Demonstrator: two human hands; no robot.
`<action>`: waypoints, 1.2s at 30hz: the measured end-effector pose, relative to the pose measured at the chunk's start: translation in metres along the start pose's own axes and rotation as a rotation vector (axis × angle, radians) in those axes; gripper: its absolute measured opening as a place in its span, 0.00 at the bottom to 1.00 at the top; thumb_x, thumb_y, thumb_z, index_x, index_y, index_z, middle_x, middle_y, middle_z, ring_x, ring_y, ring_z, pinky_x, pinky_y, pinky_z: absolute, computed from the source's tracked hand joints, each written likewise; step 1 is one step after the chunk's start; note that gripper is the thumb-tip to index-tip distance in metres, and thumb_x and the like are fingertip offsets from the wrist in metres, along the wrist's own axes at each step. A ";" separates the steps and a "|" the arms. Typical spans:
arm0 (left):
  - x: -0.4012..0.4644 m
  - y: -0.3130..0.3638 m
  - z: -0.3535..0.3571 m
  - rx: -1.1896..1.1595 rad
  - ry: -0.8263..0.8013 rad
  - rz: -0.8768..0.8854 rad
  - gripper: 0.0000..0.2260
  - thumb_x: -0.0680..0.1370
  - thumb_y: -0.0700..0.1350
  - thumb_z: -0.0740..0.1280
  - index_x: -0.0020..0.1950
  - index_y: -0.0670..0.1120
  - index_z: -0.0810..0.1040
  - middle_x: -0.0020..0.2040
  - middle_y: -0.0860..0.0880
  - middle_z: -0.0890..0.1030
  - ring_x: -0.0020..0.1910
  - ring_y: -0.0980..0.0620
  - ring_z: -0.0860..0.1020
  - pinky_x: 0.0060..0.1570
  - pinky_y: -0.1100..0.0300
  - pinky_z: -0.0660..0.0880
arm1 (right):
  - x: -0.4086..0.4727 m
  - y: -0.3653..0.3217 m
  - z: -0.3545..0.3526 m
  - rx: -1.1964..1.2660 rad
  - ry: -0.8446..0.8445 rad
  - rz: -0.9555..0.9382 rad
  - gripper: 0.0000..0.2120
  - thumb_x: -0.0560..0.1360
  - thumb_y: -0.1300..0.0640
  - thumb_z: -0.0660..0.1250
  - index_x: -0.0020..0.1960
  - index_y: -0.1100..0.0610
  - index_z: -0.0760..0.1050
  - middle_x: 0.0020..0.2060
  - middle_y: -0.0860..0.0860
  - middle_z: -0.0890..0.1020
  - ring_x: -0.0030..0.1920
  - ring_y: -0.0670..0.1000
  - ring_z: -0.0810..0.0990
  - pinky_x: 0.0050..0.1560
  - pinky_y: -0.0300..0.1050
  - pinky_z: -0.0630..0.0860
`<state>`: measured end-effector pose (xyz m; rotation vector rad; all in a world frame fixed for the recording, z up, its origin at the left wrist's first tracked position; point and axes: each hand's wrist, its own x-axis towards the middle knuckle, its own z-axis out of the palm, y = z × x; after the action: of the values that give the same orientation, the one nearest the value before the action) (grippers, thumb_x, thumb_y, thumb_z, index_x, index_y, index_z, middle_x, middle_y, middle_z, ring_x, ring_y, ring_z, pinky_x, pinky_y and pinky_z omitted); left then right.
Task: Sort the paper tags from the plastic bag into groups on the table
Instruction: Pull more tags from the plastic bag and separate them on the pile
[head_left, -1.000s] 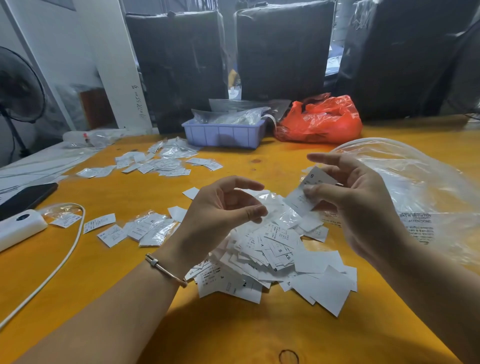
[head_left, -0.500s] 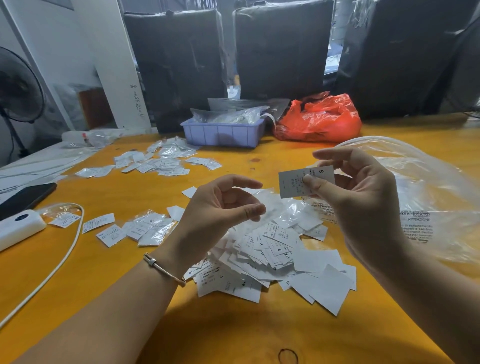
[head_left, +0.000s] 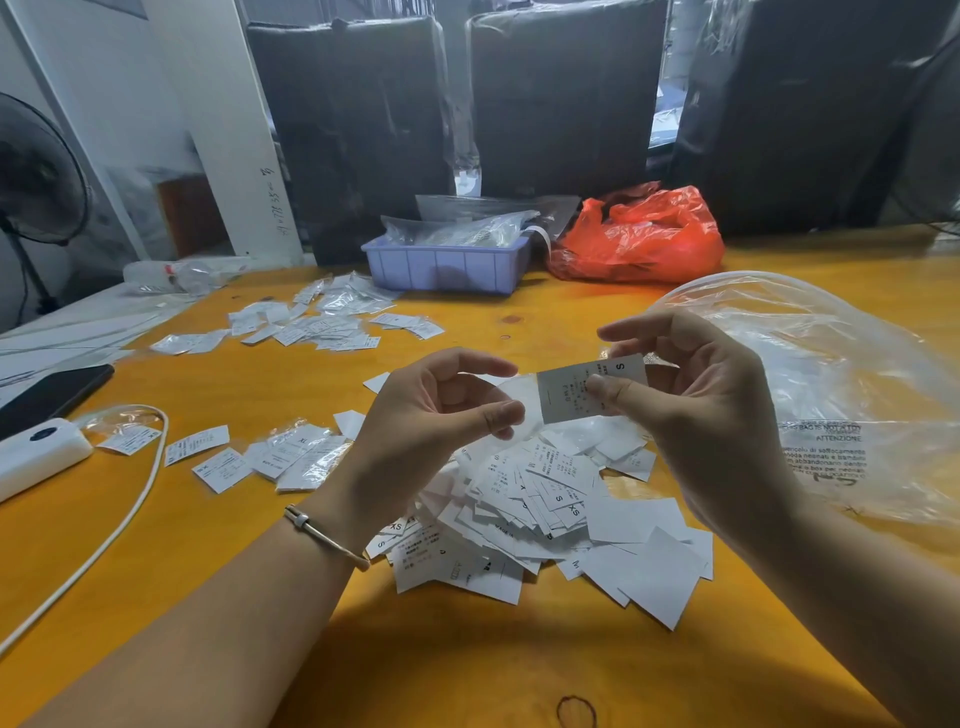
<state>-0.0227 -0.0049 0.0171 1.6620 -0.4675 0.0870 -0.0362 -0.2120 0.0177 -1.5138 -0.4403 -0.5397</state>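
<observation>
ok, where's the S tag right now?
Head view, centre-right: the S tag is pinched in the right hand, above the loose tag pile.

Dim and soft; backlit from windows, perhaps; edges bowed by wide-angle lens.
</observation>
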 end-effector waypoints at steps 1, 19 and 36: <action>0.000 0.000 0.000 -0.001 0.003 0.000 0.18 0.67 0.46 0.76 0.55 0.45 0.81 0.42 0.44 0.86 0.38 0.50 0.84 0.41 0.64 0.78 | 0.000 0.000 0.000 0.002 -0.011 0.008 0.15 0.68 0.70 0.73 0.49 0.54 0.80 0.40 0.47 0.81 0.38 0.47 0.84 0.37 0.40 0.79; 0.000 -0.002 0.001 0.078 -0.158 -0.095 0.11 0.70 0.45 0.75 0.48 0.40 0.81 0.39 0.46 0.86 0.37 0.50 0.83 0.37 0.65 0.75 | 0.001 0.003 0.001 0.007 -0.178 0.194 0.14 0.66 0.69 0.76 0.48 0.56 0.81 0.35 0.48 0.83 0.36 0.52 0.84 0.34 0.42 0.80; 0.000 -0.001 0.003 0.013 -0.090 -0.136 0.17 0.66 0.44 0.77 0.53 0.44 0.81 0.44 0.44 0.87 0.40 0.51 0.83 0.37 0.64 0.77 | -0.005 0.004 0.006 -0.074 -0.151 0.085 0.08 0.71 0.67 0.73 0.47 0.56 0.81 0.40 0.51 0.86 0.39 0.52 0.85 0.36 0.44 0.81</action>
<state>-0.0224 -0.0075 0.0159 1.7114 -0.4207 -0.0859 -0.0371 -0.2059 0.0116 -1.6437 -0.4745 -0.3794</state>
